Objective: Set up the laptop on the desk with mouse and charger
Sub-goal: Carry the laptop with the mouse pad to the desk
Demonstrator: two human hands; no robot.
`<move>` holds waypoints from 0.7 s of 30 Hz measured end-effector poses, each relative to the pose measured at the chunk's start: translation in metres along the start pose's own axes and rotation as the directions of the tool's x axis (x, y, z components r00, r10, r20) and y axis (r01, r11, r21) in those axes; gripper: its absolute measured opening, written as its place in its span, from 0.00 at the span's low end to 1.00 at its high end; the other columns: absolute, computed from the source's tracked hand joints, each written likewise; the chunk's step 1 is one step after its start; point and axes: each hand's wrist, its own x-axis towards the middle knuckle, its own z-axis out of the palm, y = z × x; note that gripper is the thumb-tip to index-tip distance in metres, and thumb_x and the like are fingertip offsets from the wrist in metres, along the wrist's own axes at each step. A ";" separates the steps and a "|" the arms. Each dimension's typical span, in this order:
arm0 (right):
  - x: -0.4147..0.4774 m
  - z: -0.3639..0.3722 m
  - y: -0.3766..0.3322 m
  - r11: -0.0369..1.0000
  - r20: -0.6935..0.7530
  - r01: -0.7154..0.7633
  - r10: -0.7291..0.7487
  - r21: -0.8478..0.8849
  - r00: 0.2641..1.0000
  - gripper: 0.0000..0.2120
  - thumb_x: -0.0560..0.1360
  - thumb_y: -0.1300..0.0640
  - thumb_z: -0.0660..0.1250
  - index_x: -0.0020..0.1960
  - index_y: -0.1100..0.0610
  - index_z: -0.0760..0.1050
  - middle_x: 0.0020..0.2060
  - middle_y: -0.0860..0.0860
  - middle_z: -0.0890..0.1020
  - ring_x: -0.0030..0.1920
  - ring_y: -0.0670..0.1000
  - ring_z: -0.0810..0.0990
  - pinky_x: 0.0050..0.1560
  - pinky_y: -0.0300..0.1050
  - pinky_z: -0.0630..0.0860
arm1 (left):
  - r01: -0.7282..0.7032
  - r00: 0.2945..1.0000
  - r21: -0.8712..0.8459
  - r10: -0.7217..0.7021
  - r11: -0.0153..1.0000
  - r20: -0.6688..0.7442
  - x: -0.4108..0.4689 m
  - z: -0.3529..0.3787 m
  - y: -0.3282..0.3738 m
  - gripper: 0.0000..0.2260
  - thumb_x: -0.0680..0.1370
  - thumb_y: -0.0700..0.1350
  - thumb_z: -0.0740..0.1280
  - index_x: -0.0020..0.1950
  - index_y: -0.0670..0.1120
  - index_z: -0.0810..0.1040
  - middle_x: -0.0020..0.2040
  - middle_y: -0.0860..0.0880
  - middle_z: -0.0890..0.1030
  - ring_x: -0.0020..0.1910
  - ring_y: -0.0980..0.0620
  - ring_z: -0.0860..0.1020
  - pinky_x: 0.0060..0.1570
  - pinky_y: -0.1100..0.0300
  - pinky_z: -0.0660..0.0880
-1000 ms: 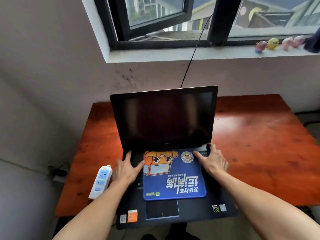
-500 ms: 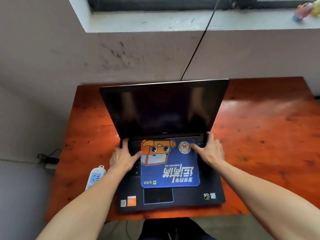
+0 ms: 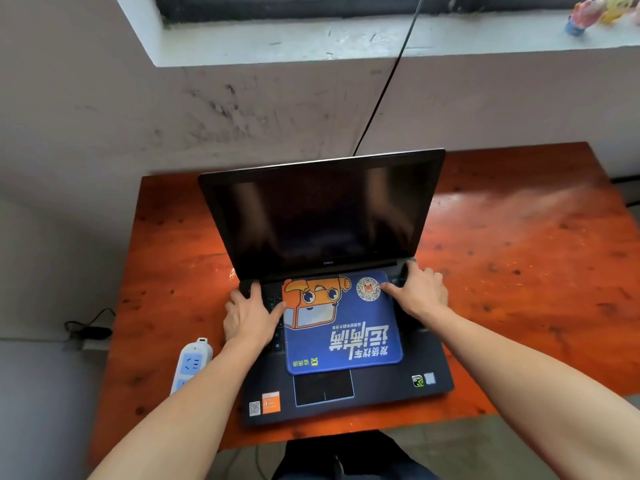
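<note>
A dark laptop (image 3: 322,216) stands open on the orange-red wooden desk (image 3: 519,271), its screen black. A blue mouse pad (image 3: 346,334) with an orange cartoon figure lies on the keyboard. My left hand (image 3: 249,317) rests flat on the left side of the keyboard, its thumb at the pad's left edge. My right hand (image 3: 419,292) rests on the right side near the hinge, its thumb on the pad's top right corner. No mouse or charger is in view.
A white and blue power strip (image 3: 192,363) lies on the desk left of the laptop, beside my left forearm. A thin black cable (image 3: 384,88) runs down the wall behind the screen. Small toys (image 3: 585,12) stand on the windowsill. A black plug (image 3: 90,330) sits by the left wall.
The laptop has slid away from me, from overhanging the front edge to lying fully on the desk. Both hands stayed on its base. My view has tilted downward.
</note>
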 end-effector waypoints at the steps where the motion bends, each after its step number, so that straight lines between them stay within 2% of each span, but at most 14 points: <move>1: -0.001 -0.002 0.002 1.000 0.011 -0.001 0.001 0.009 1.000 0.34 0.69 0.34 0.68 0.67 0.53 0.68 0.57 0.60 0.76 0.60 0.63 0.72 0.54 0.53 0.73 | 0.004 1.000 0.010 -0.004 1.000 -0.010 -0.002 -0.002 0.001 0.33 0.75 0.66 0.61 0.74 0.50 0.58 0.64 0.39 0.68 0.61 0.39 0.70 0.52 0.49 0.73; 4: -0.008 -0.004 0.006 0.998 -0.035 0.005 -0.003 0.055 0.999 0.27 0.70 0.41 0.69 0.64 0.53 0.72 0.59 0.58 0.75 0.62 0.61 0.71 0.55 0.53 0.73 | -0.008 0.996 0.014 0.009 1.000 -0.085 -0.007 -0.009 0.006 0.27 0.76 0.60 0.63 0.70 0.48 0.65 0.62 0.41 0.70 0.61 0.41 0.69 0.50 0.49 0.73; 7: -0.025 -0.001 0.008 0.980 -0.135 0.052 -0.026 0.192 0.991 0.21 0.72 0.45 0.68 0.62 0.52 0.75 0.58 0.55 0.77 0.60 0.58 0.74 0.53 0.51 0.74 | -0.055 0.989 -0.166 0.032 0.985 -0.142 -0.016 -0.012 0.008 0.20 0.77 0.52 0.65 0.66 0.46 0.71 0.61 0.42 0.73 0.60 0.43 0.71 0.49 0.50 0.73; 10: -0.044 0.011 0.009 0.941 -0.008 -0.024 0.028 0.338 1.000 0.21 0.73 0.47 0.69 0.63 0.53 0.75 0.58 0.53 0.81 0.58 0.57 0.78 0.54 0.48 0.73 | 0.006 0.999 -0.429 0.008 0.903 0.031 -0.029 -0.001 0.009 0.16 0.76 0.48 0.67 0.62 0.46 0.74 0.56 0.43 0.79 0.55 0.43 0.77 0.50 0.52 0.75; 13: -0.057 0.024 0.006 0.885 0.131 -0.152 0.104 0.440 0.986 0.22 0.71 0.48 0.71 0.63 0.55 0.75 0.58 0.53 0.81 0.59 0.57 0.78 0.55 0.48 0.72 | 0.177 0.975 -0.591 -0.057 0.787 0.215 -0.045 0.011 0.013 0.15 0.75 0.45 0.68 0.61 0.46 0.73 0.55 0.45 0.80 0.52 0.44 0.79 0.52 0.50 0.78; 16: -0.062 0.029 0.004 0.786 0.200 -0.276 0.196 0.553 0.960 0.16 0.69 0.49 0.73 0.53 0.54 0.77 0.51 0.53 0.83 0.51 0.55 0.81 0.51 0.48 0.76 | 0.274 0.954 -0.659 -0.113 0.700 0.277 -0.051 0.016 0.015 0.10 0.75 0.43 0.68 0.55 0.45 0.74 0.51 0.44 0.80 0.49 0.45 0.79 0.49 0.50 0.79; 18: -0.064 0.033 0.003 0.730 0.257 -0.292 0.163 0.618 0.952 0.08 0.70 0.51 0.73 0.45 0.54 0.79 0.44 0.51 0.85 0.45 0.53 0.83 0.51 0.52 0.80 | 0.310 0.939 -0.703 -0.091 0.640 0.332 -0.051 0.015 0.016 0.02 0.77 0.42 0.67 0.47 0.44 0.75 0.49 0.42 0.81 0.45 0.45 0.80 0.40 0.54 0.77; 20: -0.068 0.033 0.007 0.722 0.250 -0.252 0.113 0.644 0.962 0.05 0.72 0.53 0.71 0.41 0.54 0.80 0.40 0.50 0.86 0.41 0.53 0.84 0.50 0.54 0.81 | 0.262 0.944 -0.717 -0.017 0.646 0.330 -0.054 0.012 0.023 0.06 0.78 0.40 0.64 0.41 0.42 0.75 0.45 0.41 0.82 0.42 0.46 0.81 0.33 0.56 0.74; 21: -0.068 0.033 0.008 0.728 0.231 -0.229 0.100 0.646 0.968 0.05 0.73 0.53 0.69 0.40 0.54 0.80 0.39 0.50 0.86 0.41 0.53 0.84 0.49 0.54 0.81 | 0.250 0.944 -0.720 0.003 0.647 0.330 -0.055 0.009 0.027 0.07 0.79 0.40 0.64 0.41 0.41 0.75 0.44 0.42 0.83 0.42 0.47 0.82 0.33 0.56 0.74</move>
